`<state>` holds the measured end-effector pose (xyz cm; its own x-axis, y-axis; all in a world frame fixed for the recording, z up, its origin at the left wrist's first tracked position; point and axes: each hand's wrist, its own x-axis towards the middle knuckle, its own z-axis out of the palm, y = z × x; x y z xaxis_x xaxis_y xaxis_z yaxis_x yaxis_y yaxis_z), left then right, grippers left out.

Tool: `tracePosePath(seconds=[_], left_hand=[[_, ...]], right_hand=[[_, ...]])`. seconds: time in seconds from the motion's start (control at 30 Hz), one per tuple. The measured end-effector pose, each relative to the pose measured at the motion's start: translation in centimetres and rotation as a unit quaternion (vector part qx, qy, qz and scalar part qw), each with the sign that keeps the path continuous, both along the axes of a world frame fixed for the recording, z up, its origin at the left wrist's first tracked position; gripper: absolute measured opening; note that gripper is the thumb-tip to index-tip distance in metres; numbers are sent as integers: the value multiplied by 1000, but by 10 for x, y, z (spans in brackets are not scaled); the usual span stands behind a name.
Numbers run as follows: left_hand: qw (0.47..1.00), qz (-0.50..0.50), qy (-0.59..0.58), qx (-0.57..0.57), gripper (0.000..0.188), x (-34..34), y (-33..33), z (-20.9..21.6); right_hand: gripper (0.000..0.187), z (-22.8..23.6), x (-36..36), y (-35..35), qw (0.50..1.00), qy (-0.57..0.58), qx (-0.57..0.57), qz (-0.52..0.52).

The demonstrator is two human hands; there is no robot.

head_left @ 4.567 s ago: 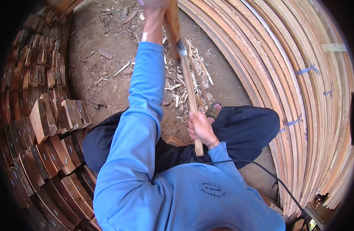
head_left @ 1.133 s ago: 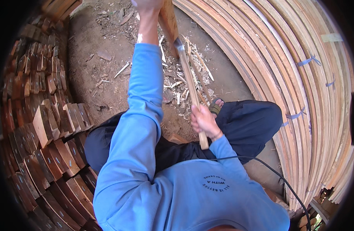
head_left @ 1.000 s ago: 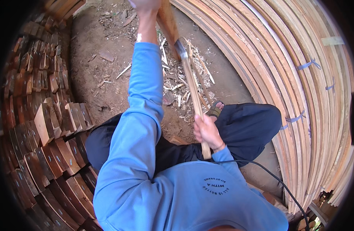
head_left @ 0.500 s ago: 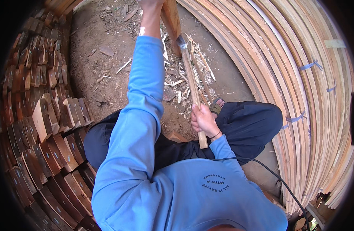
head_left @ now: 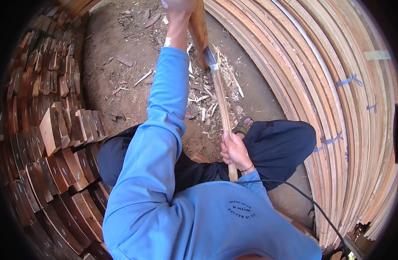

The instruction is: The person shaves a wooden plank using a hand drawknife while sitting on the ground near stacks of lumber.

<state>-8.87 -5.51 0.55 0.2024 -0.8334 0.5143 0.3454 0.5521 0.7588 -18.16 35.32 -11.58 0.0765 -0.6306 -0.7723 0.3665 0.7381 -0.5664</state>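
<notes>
My right hand [head_left: 235, 151] is closed around the long wooden handle of a cutting tool [head_left: 221, 97], close to its lower end. The tool's short metal blade [head_left: 210, 57] lies against the right side of a wooden board [head_left: 198, 32] near its lower end. The board stands tilted on the ground, its top running out of view. At the upper edge my left hand [head_left: 180, 4] grips the board; its fingers are mostly cut off by the picture edge. My left arm reaches far forward, while my right is bent close to my body.
Stacked wood blocks [head_left: 56, 169] rise along the left. Long wooden strips [head_left: 311, 108], tied in places with blue bands [head_left: 349, 80], line the right. Pale shavings [head_left: 207, 97] litter the dirt floor [head_left: 121, 82]. A black cable [head_left: 309, 197] crosses beside my right arm.
My right hand and the tool have moved down toward my body, and the blade sits lower against the board. The board and my left hand have shifted slightly right in view.
</notes>
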Motion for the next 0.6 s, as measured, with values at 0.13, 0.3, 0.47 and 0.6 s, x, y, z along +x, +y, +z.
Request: tracePosePath(seconds=[0.13,0.3,0.47,0.6], left_hand=[[1000,14,11,-8,22,3,-4,-1],[1000,24,17,-8,22,9,8,1],[999,34,-8,17,22,7,-6,3],[999,26,19,0,21,11,-1,2]], right_hand=[[34,-9,12,-13,1000,19,-14,-4],[33,-3,10,12,1000,6,20,15],[33,3,10,-3,1000,19,15,4],[33,3,12,-2,1000,15,8,2]])
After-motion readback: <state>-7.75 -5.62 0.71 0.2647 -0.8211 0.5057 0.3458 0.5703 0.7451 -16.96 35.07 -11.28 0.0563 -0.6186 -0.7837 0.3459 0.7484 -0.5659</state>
